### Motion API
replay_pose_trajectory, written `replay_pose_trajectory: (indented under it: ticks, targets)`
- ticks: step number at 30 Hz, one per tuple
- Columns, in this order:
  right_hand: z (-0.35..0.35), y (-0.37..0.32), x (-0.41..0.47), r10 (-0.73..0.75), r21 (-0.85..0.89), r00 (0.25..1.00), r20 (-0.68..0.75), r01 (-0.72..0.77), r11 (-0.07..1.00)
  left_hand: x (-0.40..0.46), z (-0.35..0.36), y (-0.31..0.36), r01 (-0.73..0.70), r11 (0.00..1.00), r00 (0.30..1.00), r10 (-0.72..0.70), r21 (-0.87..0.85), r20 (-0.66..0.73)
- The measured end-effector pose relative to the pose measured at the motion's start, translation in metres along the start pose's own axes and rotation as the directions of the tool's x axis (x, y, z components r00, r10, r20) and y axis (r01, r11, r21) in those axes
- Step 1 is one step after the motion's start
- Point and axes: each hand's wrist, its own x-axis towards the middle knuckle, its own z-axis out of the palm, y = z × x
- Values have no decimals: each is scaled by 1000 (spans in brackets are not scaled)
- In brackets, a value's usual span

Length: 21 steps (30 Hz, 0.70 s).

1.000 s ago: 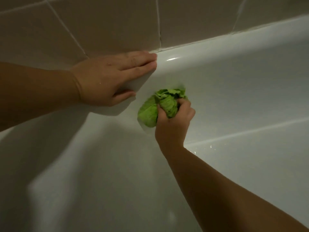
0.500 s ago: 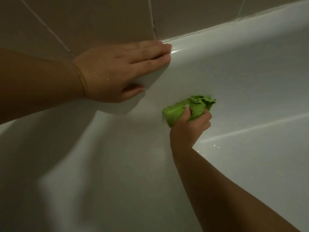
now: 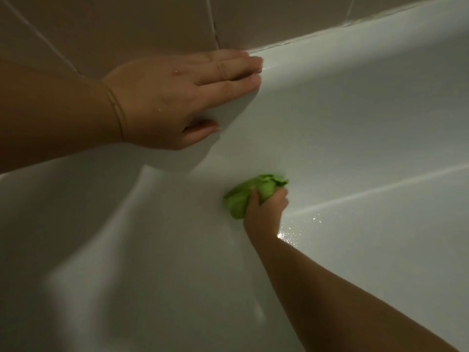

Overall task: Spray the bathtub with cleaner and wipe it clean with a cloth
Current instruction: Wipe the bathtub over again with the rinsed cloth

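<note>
Your right hand (image 3: 266,208) clutches the bunched green cloth (image 3: 250,193) against the bathtub (image 3: 368,128) inner wall, droplets glistening just right of your grip. Above and left of it, your left hand (image 3: 177,97) lies flat, fingers straight, on the rim. No sprayer visible; wiping looks midway, that wet patch remaining
</note>
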Motion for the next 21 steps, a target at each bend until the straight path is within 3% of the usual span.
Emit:
replay_pose_trajectory:
  ticks: [2,7,11,15,18,21]
  targets:
    - [-5,8,-1,-39,-23,998,49,40,999,3,0,1,7,1000,1000,-7,1,-3]
    - [-25,18,38,64,53,971,-230,-53,997,9,-1,3,7,1000,1000,-7,-13,2]
    - [1,23,14,156,26,981,-112,-155,988,13,-2,5,8,1000,1000,-8,-15,-11]
    - [-11,15,16,198,152,980,15,-198,968,14,-2,5,15,1000,1000,-15,-14,-13]
    - [-39,20,38,155,163,970,-189,-125,979,14,-1,5,13,1000,1000,-14,-15,-26]
    - [-48,21,47,256,177,927,-274,-213,961,16,1,5,10,1000,999,-10,-19,-31]
